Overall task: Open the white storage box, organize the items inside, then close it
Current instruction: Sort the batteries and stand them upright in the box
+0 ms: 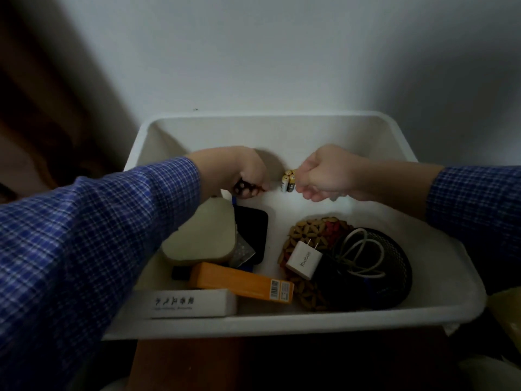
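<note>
The white storage box (282, 323) stands open with no lid in view. Over its far half, my left hand (248, 170) grips a small dark object with pale dots (243, 190). Just to the right, my right hand (324, 173) pinches a pack of yellow-and-black batteries (288, 182) held upright near the back wall. Inside lie a cream case (203, 235), a black flat pouch (253, 227), an orange carton (239, 280), a white labelled box (186, 303), a white plug charger (301, 258), a beaded mat (310, 230) and a black mesh bowl with a coiled white cable (366, 258).
A pale wall (282, 52) rises directly behind the box. A dark brown surface (42, 108) runs along the left. The box rests on a brown support (191, 362). Something yellowish (507, 311) sits past the box's right rim.
</note>
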{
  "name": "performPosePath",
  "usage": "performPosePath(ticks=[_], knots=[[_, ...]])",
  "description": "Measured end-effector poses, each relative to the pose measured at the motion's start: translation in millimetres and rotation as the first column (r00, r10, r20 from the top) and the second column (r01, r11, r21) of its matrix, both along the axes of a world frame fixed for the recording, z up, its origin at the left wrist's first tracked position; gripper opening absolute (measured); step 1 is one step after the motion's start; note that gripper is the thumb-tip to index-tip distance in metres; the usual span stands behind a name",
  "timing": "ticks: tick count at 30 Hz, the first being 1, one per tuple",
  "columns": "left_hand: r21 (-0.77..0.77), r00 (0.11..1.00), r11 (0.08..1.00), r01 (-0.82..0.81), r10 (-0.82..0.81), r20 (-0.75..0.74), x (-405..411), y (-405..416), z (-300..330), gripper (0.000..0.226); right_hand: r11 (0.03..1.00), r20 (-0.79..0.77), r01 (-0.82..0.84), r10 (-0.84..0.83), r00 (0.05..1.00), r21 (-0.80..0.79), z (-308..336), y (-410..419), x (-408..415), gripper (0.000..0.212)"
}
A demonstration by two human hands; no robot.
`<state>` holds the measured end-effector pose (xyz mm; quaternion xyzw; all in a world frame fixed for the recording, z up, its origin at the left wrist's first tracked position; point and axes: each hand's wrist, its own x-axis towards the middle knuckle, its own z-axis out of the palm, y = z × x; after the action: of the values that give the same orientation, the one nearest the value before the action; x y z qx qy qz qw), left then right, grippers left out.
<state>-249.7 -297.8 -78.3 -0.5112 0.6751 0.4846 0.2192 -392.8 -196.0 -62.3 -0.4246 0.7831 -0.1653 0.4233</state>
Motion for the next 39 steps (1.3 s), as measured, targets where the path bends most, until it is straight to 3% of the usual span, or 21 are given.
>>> performPosePath(ticks=[2,5,9,13,17,19,25,30,33,36,39], knots=[[0.156,0.949,0.964,-0.216,0.245,-0.199,4,-2,11,0.034,0.994,0.155,0.018,0.0,0.988,-0.111,8,6,6,0.015],[0.374,0.746,0.834,-0.406,0.539,-0.391,6,5,24,0.025,0.963,0.404,0.119,-0.012,0.915,-0.241,13,9,17,0.039],[0.544,0.492,0.631,-0.552,0.774,-0.399,7,21,27,0.031,0.932,0.493,0.199,-0.026,0.87,-0.303,8,10,23,0.045],[0.64,0.382,0.531,-0.555,0.847,-0.371,10,31,26,0.03,0.934,0.466,0.202,-0.044,0.884,-0.296,-2,11,21,0.036],[0.694,0.378,0.507,-0.51,0.858,-0.349,14,31,27,0.034,0.916,0.336,0.164,-0.034,0.941,-0.366,-7,9,19,0.028],[0.707,0.42,0.534,-0.464,0.835,-0.355,16,29,25,0.04,0.912,0.288,0.151,-0.038,0.957,-0.381,-8,6,18,0.028],[0.699,0.486,0.583,-0.413,0.791,-0.372,18,27,17,0.042,0.923,0.265,0.074,0.031,0.964,-0.377,-7,2,18,0.023],[0.679,0.491,0.616,-0.4,0.769,-0.408,18,26,15,0.042,0.9,0.313,0.15,-0.016,0.95,-0.41,-8,1,19,0.002],[0.667,0.504,0.623,-0.409,0.763,-0.404,16,28,14,0.043,0.888,0.29,0.158,-0.03,0.957,-0.431,-10,3,19,0.004],[0.656,0.532,0.645,-0.392,0.741,-0.41,16,29,12,0.042,0.923,0.292,0.152,-0.046,0.955,-0.353,-9,4,17,0.028],[0.63,0.601,0.699,-0.337,0.675,-0.428,17,31,10,0.036,0.945,0.307,0.117,-0.018,0.951,-0.305,-7,4,19,0.02]])
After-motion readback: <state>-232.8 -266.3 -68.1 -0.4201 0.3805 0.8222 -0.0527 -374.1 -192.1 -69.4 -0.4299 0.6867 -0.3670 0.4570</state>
